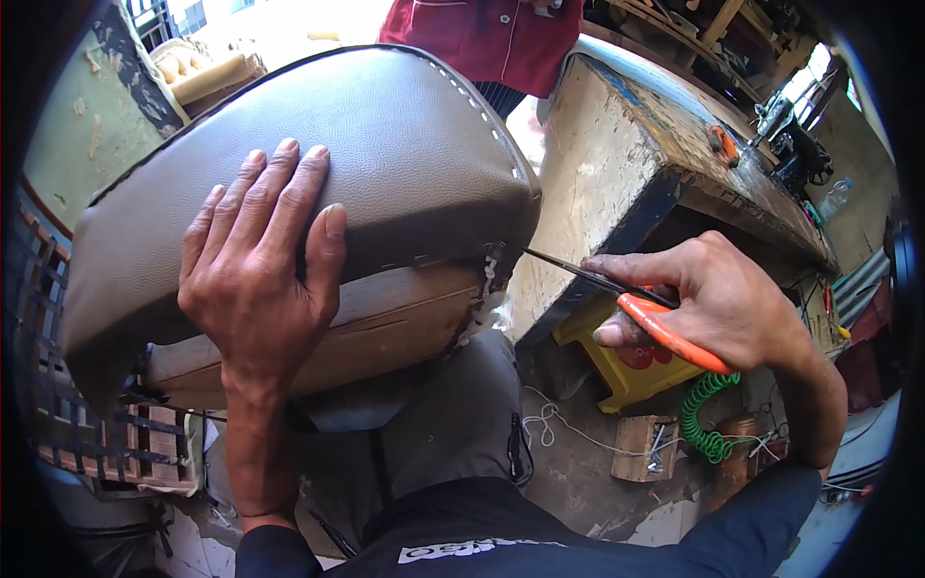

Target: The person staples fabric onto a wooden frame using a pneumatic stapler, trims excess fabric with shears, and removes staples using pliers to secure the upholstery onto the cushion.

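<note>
- Gripping an orange-handled tool [667, 333] in the fingers [631, 268] of the right hand [711, 294], around 3 o'clock; scissors or pliers, cannot tell which.
- Aiming the tool's slender dark tip toward 10 o'clock, at the cover's near right corner; cannot tell whether touching.
- Spreading the left hand [252, 265] at 9 o'clock, fingers extended, slightly apart, grasping nothing, resting on the grey-brown cover [376, 144], itself lying toward 10 to 11 o'clock.
- Leaving a wooden frame [400, 303] exposed below the cover's near edge, with white padding [487, 313] showing near the corner.
- Apparently working that corner, probably trimming or plucking while steadying the cover.
- Likely calling next for firm left-hand pressure and careful tip placement, sparing the cover from nicks.
- Farther out, facing a table [597, 144] at 1 to 2 o'clock, a yellow stool [619, 387] at 4 and a person in red [472, 34] at 12.
</note>
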`<state>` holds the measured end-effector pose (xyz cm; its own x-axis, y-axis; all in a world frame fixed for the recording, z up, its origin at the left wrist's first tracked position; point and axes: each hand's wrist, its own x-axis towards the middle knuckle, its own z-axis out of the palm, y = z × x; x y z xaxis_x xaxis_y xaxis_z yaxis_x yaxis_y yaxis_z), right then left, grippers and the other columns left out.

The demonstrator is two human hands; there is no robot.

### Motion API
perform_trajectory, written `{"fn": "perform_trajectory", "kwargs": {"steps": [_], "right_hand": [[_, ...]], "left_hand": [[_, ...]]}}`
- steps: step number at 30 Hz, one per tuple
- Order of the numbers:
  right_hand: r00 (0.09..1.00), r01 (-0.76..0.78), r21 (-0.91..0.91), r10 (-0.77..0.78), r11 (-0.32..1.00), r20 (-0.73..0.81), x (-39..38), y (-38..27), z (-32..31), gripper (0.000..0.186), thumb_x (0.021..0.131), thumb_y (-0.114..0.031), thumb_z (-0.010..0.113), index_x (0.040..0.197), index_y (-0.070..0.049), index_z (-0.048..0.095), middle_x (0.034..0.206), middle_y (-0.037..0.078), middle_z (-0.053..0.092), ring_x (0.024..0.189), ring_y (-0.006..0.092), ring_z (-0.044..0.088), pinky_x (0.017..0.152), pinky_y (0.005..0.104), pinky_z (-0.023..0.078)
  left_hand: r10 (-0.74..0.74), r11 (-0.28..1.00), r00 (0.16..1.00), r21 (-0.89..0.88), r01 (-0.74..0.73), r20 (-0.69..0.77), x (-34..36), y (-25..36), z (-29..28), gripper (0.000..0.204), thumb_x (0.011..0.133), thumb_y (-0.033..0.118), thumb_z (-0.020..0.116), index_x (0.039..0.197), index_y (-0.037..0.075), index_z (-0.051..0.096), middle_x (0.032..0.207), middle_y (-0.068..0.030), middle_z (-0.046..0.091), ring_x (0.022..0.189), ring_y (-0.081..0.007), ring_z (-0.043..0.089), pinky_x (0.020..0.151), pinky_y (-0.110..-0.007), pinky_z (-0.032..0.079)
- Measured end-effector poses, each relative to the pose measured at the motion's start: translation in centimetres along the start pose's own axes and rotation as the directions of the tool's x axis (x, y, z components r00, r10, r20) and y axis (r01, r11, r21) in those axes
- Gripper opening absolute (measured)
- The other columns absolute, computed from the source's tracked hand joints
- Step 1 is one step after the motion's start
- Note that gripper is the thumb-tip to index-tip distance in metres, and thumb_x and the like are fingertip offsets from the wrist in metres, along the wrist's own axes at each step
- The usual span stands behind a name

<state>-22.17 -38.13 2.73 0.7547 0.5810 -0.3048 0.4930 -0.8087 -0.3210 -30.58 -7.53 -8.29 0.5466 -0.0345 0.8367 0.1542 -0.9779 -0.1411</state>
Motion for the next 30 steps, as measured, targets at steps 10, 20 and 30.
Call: {"fn": "perform_trajectory", "kwargs": {"steps": [10,20,30], "right_hand": [[0.967,0.159,-0.214,-0.108,0.964,0.229,6.2,-1.1,-5.8,0.048,0.08,-0.017,0.085,0.125,-0.007,0.076,0.077,0.008,0.076,0.066,0.0106,0.065,0.06,0.0315,0.048],[0.8,0.273,-0.207,-0.102,0.939,0.591,13.1,-1.1,-9.9,0.058,0.073,-0.024,0.094,0.126,-0.009,0.077,0.092,0.003,0.077,0.079,0.0107,0.066,0.074,0.0287,0.05],[0.981,0.147,-0.141,-0.127,0.979,0.145,2.8,0.2,-3.9,0.047,0.086,-0.031,0.082,0.125,-0.006,0.075,0.079,0.017,0.075,0.066,0.02,0.069,0.066,0.0367,0.051]], "left_hand": [[-0.047,0.998,0.998,-0.027,0.048,0.041,0.2,0.4,0.0,0.034,0.098,0.03,0.063,0.124,0.015,0.078,0.126,-0.0089,0.075,0.122,-0.028,0.069,0.106,-0.04,0.048],[-0.001,1.0,1.0,0.017,0.001,0.031,-0.6,0.5,-0.7,0.037,0.105,0.03,0.053,0.128,0.013,0.076,0.127,-0.0078,0.075,0.126,-0.0264,0.068,0.109,-0.04,0.046],[0.025,0.999,0.999,0.04,-0.024,-0.043,-0.5,0.2,0.4,0.036,0.102,0.037,0.056,0.124,0.018,0.078,0.122,-0.0042,0.077,0.119,-0.0235,0.071,0.104,-0.038,0.049]]}}
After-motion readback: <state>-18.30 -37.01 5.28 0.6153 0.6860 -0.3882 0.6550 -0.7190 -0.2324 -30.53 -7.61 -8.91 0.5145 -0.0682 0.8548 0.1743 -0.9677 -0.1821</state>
